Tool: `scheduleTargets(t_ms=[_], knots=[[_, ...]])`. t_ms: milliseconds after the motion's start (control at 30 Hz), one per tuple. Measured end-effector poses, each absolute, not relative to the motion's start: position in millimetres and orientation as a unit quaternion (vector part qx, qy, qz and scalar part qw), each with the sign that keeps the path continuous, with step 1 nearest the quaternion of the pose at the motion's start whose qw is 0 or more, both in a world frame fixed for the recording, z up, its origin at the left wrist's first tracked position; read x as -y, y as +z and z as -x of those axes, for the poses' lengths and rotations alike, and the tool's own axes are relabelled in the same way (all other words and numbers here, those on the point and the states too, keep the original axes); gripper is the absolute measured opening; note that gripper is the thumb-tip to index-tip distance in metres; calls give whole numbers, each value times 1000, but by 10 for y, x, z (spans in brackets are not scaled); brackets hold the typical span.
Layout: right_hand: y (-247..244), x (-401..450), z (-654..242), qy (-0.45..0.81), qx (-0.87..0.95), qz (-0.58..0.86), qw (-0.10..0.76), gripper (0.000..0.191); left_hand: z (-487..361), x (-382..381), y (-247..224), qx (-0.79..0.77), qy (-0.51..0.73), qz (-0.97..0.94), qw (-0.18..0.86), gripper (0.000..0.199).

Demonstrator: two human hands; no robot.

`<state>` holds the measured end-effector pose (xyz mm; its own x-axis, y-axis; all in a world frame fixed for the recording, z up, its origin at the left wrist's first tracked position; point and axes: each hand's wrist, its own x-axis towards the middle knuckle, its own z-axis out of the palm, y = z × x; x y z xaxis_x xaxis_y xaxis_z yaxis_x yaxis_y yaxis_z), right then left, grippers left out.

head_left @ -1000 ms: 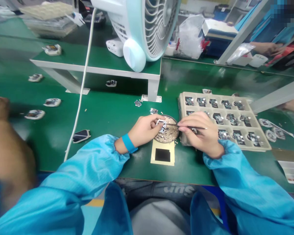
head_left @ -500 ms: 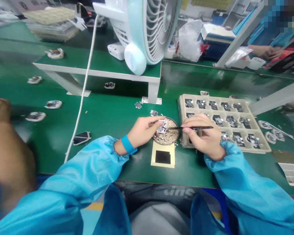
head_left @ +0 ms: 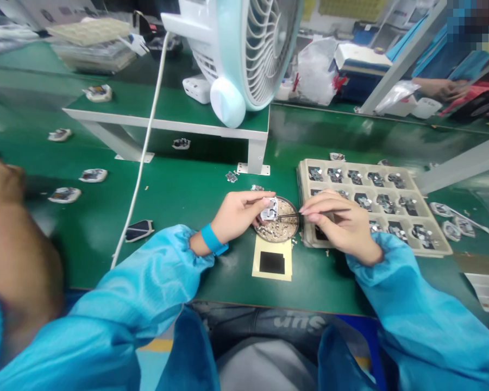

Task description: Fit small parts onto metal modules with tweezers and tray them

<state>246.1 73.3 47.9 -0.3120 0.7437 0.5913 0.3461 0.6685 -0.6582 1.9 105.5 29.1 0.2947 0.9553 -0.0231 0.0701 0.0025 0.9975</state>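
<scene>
Between thumb and fingers, my left hand (head_left: 237, 214) pinches a small white device housing (head_left: 270, 208) with dark parts inside. It is held over the left part of a round dish (head_left: 283, 231) strewn with tiny bits. My right hand (head_left: 338, 220) is closed on dark tweezers (head_left: 289, 215), whose tips point left and reach the housing; whether they grip anything is too small to tell. Below the dish lies a pale yellow sheet (head_left: 255, 269) bearing a black square (head_left: 272, 263). Right beside my right hand stands a beige compartment tray (head_left: 436, 244) holding small circuit assemblies.
A fan (head_left: 228, 65) stands on a green raised shelf (head_left: 167, 122), its white cable (head_left: 142, 152) running down across the bench. Several white housings (head_left: 93, 175) lie at the left, near another person's arm (head_left: 20, 244). More housings (head_left: 450, 229) rest right of the tray.
My right hand has turned slightly, and the tweezers' rear end no longer sticks out to the right. The housing stays in my left hand. The whole view has shifted slightly.
</scene>
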Motion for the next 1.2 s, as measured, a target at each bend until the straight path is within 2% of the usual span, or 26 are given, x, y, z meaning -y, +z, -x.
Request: scheduleTargets(t_ms=[100,167,233,267,333,467,533,600,700,800,900,967,1067,1200], knots=[[563,-781,-2586,278,763,348,469,4,-3,-1097,302,-431,392,-565,584,31],[626,-825,-2700,287,707,348,545,18,4,-1122,286,-424,391,-550,604,35],[677,-869,-2824,231,649,370,623,32,3,-1138,256,-411,391,-533,628,38],[693,-888,-2882,183,641,400,629,35,-2,-1143,239,-402,389,-524,642,40],[691,-919,-2970,78,676,483,551,30,-17,-1142,211,-384,387,-511,664,44],[578,-957,-2990,-13,767,583,267,18,-38,-1111,218,-373,368,-505,686,50],[518,-970,-2951,-22,776,600,197,19,-38,-1094,247,-378,345,-511,690,53],[487,-980,-2920,-29,775,607,175,20,-34,-1083,273,-389,328,-520,686,49],[488,-991,-2918,-18,775,603,191,16,-33,-1078,283,-399,327,-529,674,38],[511,-989,-2944,36,767,595,237,16,-40,-1073,272,-389,336,-526,677,35],[572,-941,-2903,95,750,568,324,25,-51,-1060,272,-380,338,-523,684,31],[643,-870,-2808,126,740,530,394,23,-55,-1051,282,-379,342,-518,686,30],[749,-738,-2615,188,739,468,447,8,-58,-1042,299,-372,354,-492,703,31],[780,-636,-2443,231,734,447,455,8,-78,-1027,281,-353,384,-494,696,42]])
